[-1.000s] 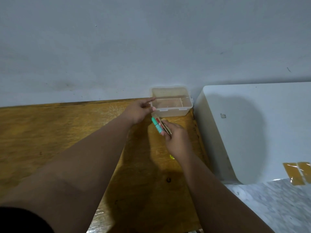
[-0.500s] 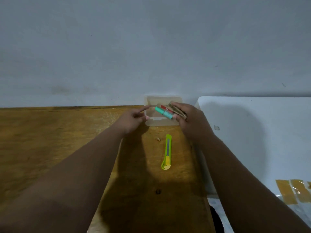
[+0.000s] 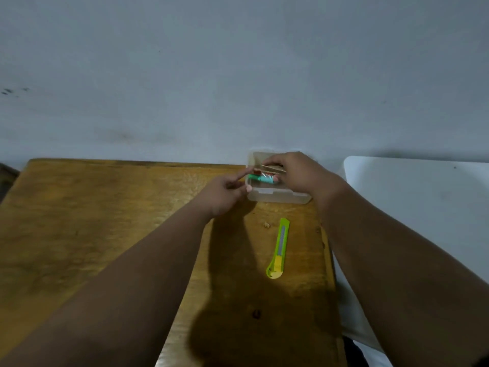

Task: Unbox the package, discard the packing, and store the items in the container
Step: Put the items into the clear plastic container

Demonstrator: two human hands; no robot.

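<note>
The items [image 3: 262, 178], a teal tube, a red one and a tan strip, are down inside the clear box [image 3: 277, 196], which sits right of centre in the upper half of the frame, at the far edge of the table [image 3: 105, 221] against the wall. That's the change: a second ago the bundle was on the near side of the box, half a second ago it was crossing the rim, and now it's sunk between the walls. The right hand [image 3: 299, 173] covers the box from above, fingers curled round the bundle, not let go yet. The left hand [image 3: 225, 193] is at the box's left end, forefinger stretched along the rim and thumb at the near corner, bracing it; whether that's a true pinch I can't tell. So storing looks all but done, with only the release to come. Below the box lies a yellow-green box cutter [image 3: 277, 250], blade end pointing away, untouched, with a small crumb [image 3: 266, 224] just left of its tip. A white surface [image 3: 423, 207] fills the right edge.
</note>
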